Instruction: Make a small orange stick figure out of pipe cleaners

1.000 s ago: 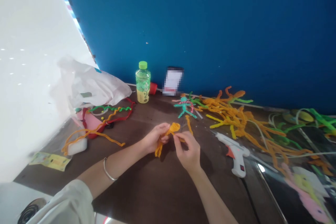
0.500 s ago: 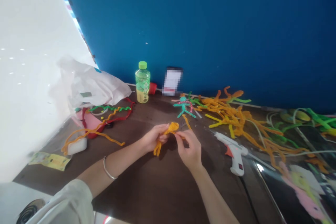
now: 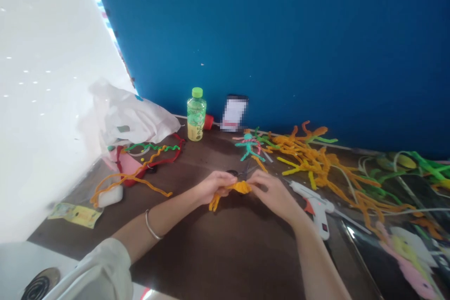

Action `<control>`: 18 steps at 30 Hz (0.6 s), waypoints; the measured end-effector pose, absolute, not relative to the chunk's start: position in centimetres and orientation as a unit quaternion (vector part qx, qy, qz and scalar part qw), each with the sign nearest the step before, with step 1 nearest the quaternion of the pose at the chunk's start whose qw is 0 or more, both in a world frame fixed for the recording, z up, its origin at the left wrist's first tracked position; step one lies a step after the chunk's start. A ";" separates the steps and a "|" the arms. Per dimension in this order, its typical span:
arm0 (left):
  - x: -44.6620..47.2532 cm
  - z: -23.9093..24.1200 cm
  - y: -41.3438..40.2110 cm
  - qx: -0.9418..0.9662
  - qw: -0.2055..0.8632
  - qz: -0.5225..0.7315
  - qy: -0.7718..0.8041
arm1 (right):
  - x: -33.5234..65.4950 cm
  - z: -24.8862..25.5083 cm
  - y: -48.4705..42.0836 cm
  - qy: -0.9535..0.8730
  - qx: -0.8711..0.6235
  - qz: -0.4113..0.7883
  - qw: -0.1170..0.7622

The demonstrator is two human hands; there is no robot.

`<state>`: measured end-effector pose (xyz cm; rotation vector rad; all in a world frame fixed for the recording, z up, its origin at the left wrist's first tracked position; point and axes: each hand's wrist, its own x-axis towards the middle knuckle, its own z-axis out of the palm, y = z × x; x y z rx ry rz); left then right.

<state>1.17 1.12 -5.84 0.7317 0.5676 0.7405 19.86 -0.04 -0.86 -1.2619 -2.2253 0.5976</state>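
Note:
Between my hands is an orange pipe cleaner [image 3: 242,187], wound into a thick bundle with loose ends hanging down at the left. My left hand [image 3: 213,187] pinches its left part. The fingertips of my right hand [image 3: 269,191] are closed at the right end of the bundle. Just behind them lie dark scissors [image 3: 242,172], partly hidden by the hands. A small turquoise and pink pipe-cleaner figure [image 3: 249,144] rests farther back, with a short orange piece [image 3: 259,164] in front of it.
A white glue gun [image 3: 314,200] lies right of my right hand, before a heap of orange pipe cleaners [image 3: 316,159]. A green-capped bottle [image 3: 196,119] and a phone [image 3: 235,113] stand by the blue wall. At left are a plastic bag [image 3: 137,115] and a white case [image 3: 110,195].
My right hand has turned and shifted right, its fingertips now on the bundle's end. The bundle has tilted flatter and moved slightly right and down. The scissors show more behind the hands.

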 end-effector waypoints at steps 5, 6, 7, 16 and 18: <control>2.0 -5.6 0.6 0.401 0.764 0.374 0.339 | 20.2 1.8 1.7 -0.856 -0.454 0.199 0.147; 2.1 -5.7 0.5 0.412 0.751 0.378 0.351 | 19.9 2.0 2.1 -0.867 -0.443 0.183 0.137; 2.2 -5.7 0.5 0.421 0.738 0.383 0.362 | 19.7 2.2 2.5 -0.878 -0.430 0.166 0.127; 2.7 -6.8 0.5 0.388 0.681 0.458 0.419 | 16.1 3.0 3.1 -0.919 -0.387 -0.078 0.001; 2.8 -7.1 0.6 0.353 0.680 0.495 0.410 | 15.2 3.2 2.6 -0.913 -0.387 -0.126 0.018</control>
